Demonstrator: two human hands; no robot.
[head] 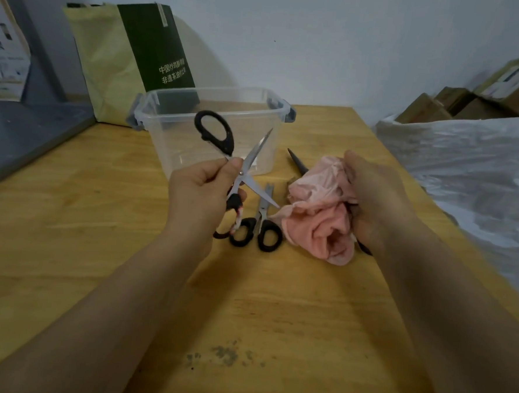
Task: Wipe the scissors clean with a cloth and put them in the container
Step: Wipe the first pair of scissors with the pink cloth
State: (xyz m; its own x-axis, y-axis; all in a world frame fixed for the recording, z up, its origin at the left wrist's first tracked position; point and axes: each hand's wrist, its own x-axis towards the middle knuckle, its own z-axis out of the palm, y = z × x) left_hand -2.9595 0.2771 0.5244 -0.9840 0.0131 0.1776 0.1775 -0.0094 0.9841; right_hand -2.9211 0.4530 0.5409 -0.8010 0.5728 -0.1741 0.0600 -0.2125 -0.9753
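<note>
wiping is judged in hand: scissors [254, 156] are pinched by the left grip [198, 189], cloth [318, 200] clutched by the right grip [373, 197]; a blade must next be drawn through it.

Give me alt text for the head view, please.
The left hand holds open scissors above a wooden table, the right hand grips a pink cloth. A clear container stands behind; smaller scissors lie on the table.
</note>
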